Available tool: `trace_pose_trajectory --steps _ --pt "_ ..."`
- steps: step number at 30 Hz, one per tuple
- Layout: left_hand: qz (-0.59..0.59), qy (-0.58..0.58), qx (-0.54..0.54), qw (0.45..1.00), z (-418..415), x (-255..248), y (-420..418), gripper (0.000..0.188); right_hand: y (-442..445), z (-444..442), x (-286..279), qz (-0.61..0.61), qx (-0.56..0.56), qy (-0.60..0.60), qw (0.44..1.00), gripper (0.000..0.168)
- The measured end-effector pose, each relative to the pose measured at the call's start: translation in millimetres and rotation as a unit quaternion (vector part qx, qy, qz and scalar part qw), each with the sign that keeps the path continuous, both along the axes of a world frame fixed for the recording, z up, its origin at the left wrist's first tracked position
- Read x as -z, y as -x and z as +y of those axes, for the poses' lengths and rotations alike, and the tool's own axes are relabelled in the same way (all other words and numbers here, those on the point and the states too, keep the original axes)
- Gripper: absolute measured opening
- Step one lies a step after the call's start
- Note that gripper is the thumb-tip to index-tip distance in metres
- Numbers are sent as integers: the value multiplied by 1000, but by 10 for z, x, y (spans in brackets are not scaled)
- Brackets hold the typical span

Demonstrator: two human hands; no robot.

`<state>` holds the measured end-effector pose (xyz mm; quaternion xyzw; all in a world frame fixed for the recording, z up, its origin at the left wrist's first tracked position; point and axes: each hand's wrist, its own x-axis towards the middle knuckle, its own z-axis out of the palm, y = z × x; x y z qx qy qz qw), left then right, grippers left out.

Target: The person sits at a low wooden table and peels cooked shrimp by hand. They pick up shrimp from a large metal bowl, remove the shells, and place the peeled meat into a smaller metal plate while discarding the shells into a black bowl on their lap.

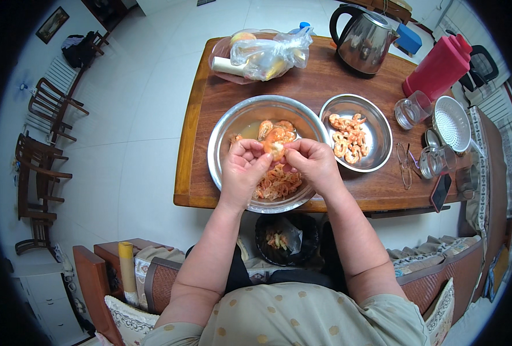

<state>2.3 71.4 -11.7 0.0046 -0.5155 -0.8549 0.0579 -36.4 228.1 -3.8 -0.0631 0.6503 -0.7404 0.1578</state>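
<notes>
Between the fingertips of my left hand [247, 166] and my right hand [312, 162] is an orange cooked shrimp [275, 151], gripped from both sides. Both hands are over a large stainless steel basin [221, 129]. Whole cooked shrimp [282, 129] lie in its far part with some cloudy liquid. A heap of shrimp shells [277, 184] fills the near part, partly covered by my hands. Just right of the basin stands a smaller steel bowl [379, 151] holding several peeled shrimp [350, 137].
On the wooden table [325, 88] stand a steel electric kettle [364, 41], a pink thermos [438, 67], glass cups [411, 110] and a white colander [451, 123]. Eyeglasses [405, 166] and a phone [441, 192] lie at right. A plastic bag [269, 56] rests at back; a lined bin [310, 242] sits below.
</notes>
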Motion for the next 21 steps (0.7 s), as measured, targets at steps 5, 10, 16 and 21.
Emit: trace_pose_trajectory --steps 5,10,16,21 --pt "-25 -56 44 997 -83 -5 14 15 2 -5 -40 -68 -20 57 996 17" --pt "4 50 -36 998 -53 -28 -5 10 7 6 -53 -61 -32 38 997 17" --pt "130 310 -130 933 -8 -7 -51 12 0 -10 -64 -57 -39 32 997 18" --pt "103 284 -173 938 130 -14 -91 18 3 -18 -26 -73 -36 76 994 16"
